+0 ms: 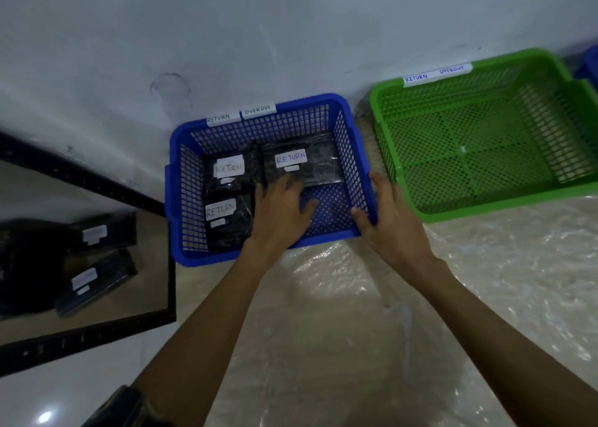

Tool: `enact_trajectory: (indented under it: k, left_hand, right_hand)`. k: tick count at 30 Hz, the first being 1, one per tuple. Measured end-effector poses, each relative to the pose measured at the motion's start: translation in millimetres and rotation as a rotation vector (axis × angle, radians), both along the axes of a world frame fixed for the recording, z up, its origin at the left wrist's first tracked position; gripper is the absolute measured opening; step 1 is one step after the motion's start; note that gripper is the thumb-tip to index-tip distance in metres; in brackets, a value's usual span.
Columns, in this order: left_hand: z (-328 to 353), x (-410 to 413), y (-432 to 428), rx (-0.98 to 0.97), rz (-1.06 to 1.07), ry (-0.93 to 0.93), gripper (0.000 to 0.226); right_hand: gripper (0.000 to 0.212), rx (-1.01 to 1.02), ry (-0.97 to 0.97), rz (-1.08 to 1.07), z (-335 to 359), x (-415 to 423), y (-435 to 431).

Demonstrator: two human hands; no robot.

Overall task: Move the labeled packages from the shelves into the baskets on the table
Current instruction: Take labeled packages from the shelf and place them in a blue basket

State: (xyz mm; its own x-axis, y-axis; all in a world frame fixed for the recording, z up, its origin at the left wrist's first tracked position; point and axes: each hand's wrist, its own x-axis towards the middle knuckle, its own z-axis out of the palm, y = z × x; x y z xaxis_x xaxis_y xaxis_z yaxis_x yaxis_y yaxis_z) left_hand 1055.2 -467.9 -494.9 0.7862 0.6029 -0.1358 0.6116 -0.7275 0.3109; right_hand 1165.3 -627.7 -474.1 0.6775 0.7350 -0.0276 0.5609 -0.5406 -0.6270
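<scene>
A blue basket stands on the table by the wall, tagged RETURN and OVERDUE. Three black wrapped packages lie inside it, each with a white RETURN label: one at the back right, one at the back left, one at the front left. My left hand reaches into the basket with fingers spread, touching the front edge of the back right package. My right hand grips the basket's right rim, thumb inside. More black labeled packages lie on the shelf at the left.
A green basket with RETURN and OVERDUE tags stands to the right, nothing in it. A second blue basket's corner shows at the far right. The table is covered in crinkled clear plastic. The black metal shelf frame borders the left side.
</scene>
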Motion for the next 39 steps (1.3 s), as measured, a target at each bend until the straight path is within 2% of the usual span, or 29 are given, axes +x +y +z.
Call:
enact_trajectory:
  k: [4,7,12,20,32,39]
  left_hand:
    - [26.1,-18.4,-22.5,-0.139,-0.021,-0.191,0.041]
    - [51.1,-39.0,-41.5,-0.226,-0.014,-0.237,0.042]
    - [89.1,-85.4,-73.9,-0.222,0.03,-0.209,0.043]
    - [138.5,-193.6,-140.6,-0.163,0.168,-0.415,0.032]
    - [217.9,-385.8,-193.0,-0.092,0.236,-0.508,0.035]
    - [242.6,-521.9,-211.3,-0.081,0.15,-0.566,0.022]
  right_hand:
    - [0.06,0.0,-0.094,0.01,13.3,-11.5,-10.0]
    - [0.058,0.004,-0.148,0.05,28.6,-24.7,-22.1]
    - [0.055,-0.002,-0.254,0.137,56.6,-55.4,-48.6]
    - [0.05,0.016,-0.361,0.274,110.8,-132.8,-103.1]
    - [0.048,0.132,-0.434,0.372,192.1,-309.3,-139.3]
    - [0.049,0.18,-0.492,0.38,216.1,-441.3,-141.0]
